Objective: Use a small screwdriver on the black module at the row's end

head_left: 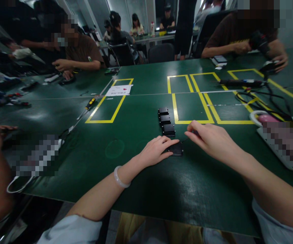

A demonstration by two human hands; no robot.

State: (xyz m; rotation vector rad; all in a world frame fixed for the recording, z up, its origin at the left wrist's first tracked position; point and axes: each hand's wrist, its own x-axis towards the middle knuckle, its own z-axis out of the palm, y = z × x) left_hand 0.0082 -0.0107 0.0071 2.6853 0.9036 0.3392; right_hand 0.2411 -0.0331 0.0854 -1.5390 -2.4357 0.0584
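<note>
On the green table point(146, 189), my left hand point(155, 150) grips a small flat black block point(176, 149) between thumb and fingers. Small shiny points, perhaps screw heads, show at the block's edge. Just to the right, my right hand point(207, 135) is pinched closed around a thin dark rod point(184, 139). Its tip reaches the right side of the held block; its exact kind is too small to tell. Beyond my left fingers, three similar black blocks point(168, 130) lie in a row leading away from me. They too have small shiny points along their sides.
Yellow tape rectangles point(175, 108) mark the table. A yellow-and-black screwdriver point(90, 103) and a paper label point(119, 90) lie left. At right are a black pen-shaped tool point(241, 83), cables point(275, 91) and a blurred white-edged object point(270, 145). Co-workers sit opposite and at left.
</note>
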